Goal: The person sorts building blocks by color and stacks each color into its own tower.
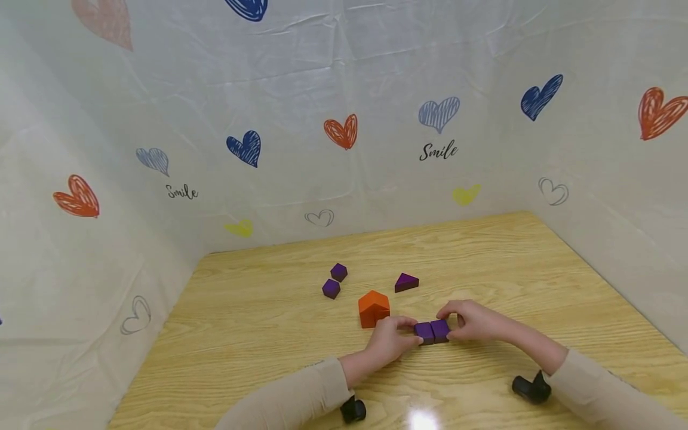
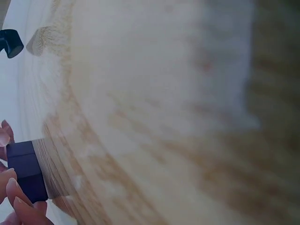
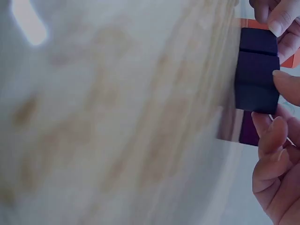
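In the head view two purple cubes stand side by side on the table, faces touching. My left hand (image 1: pixel 391 341) pinches the left purple cube (image 1: pixel 424 333) between thumb and fingers. On the other side, my right hand (image 1: pixel 475 321) holds the right purple cube (image 1: pixel 440 330) in the same way. Just beyond the left hand is an orange house-shaped block (image 1: pixel 372 306), partly covered by the fingers. The right wrist view shows the dark cubes (image 3: pixel 257 70) in a row with fingertips from both hands on them. In the left wrist view the cubes (image 2: pixel 27 171) appear at the lower left edge.
Farther back lie two loose purple blocks (image 1: pixel 331 289) close together and a purple triangular block (image 1: pixel 406 282). The wooden table (image 1: pixel 242 334) meets a white sheet with printed hearts (image 1: pixel 290 173) at the back and sides. Black wrist-worn devices (image 1: pixel 532 388) sit beneath the sleeves.
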{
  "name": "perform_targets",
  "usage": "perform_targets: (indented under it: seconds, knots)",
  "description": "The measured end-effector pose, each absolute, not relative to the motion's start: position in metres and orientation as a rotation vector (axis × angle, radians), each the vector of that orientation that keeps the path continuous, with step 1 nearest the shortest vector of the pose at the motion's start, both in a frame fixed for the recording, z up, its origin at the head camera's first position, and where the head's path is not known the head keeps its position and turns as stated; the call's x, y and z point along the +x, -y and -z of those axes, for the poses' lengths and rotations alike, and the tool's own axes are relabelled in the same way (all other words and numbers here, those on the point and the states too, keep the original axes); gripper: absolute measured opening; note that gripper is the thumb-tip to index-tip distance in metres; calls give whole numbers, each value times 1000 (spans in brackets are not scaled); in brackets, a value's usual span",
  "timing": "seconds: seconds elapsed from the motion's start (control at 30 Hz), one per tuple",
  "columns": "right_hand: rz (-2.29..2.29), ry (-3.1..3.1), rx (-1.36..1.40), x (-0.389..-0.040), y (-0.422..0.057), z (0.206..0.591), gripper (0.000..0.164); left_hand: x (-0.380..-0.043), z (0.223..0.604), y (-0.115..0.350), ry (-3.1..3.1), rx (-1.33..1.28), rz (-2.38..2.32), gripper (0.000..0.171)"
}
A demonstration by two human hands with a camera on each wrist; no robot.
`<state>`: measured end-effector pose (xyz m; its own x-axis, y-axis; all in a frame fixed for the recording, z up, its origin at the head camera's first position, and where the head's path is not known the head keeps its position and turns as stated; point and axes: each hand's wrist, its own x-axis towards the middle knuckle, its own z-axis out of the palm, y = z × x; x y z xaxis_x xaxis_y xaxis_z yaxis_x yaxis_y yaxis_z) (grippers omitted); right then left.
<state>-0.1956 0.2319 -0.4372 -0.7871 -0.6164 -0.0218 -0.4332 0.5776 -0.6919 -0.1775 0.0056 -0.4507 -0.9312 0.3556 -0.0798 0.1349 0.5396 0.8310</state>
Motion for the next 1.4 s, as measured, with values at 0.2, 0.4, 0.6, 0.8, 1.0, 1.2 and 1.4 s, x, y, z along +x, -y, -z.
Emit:
perform_targets:
  seconds: [0.2,0.4,0.6,0.8,1.0,1.2,1.4]
  knots:
    - [1245,-2351,-660,-199,-238,448,36,-178,451,-4,-2515,416,-1369,29]
    - [1361,-2227,-594,-200,-241,453,39,-178,453,-5,-2511,415,-1395,29]
    - [1374,-2218,-584,-201,-241,454,39,-176,453,-5,-2514,402,-1410,31]
    - [1382,-2231,-590,-202,-242,455,38,-175,453,-6,-2538,406,-1402,32]
    - [1394,-2226,-580,-201,-241,456,40,-174,453,-7,-2549,404,-1399,32]
    - [1401,-2223,-570,-200,-239,453,39,-175,453,-7,-2575,410,-1382,32]
    - [1393,-2226,-573,-199,-239,450,38,-174,452,-7,-2579,410,-1380,32]
